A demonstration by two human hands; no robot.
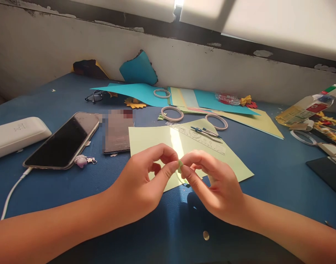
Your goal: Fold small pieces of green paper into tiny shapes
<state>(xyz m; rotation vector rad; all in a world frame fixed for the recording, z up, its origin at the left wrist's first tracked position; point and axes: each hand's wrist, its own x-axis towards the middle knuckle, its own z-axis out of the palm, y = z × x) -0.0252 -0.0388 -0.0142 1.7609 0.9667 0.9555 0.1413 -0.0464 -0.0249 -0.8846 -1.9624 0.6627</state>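
Between the fingertips of both hands is a small green paper piece (180, 165), mostly covered by the fingers. My left hand (152, 176) pinches its left side with thumb and forefinger. From the right, my right hand (212, 179) pinches the same piece. Both hands are above the front part of a pale green sheet (145, 141) on the blue table (123, 234). A clear ruler (195, 137) and a compass (208, 134) lie on the sheet behind the hands.
Tape rolls (172, 114) lie behind the sheet, with blue paper (134, 92) farther back. Two phones (64, 141) and a white power bank (19, 135) are at left. A tilted bottle (305, 108) stands at right. A coin-like disc (206, 235) lies in front.
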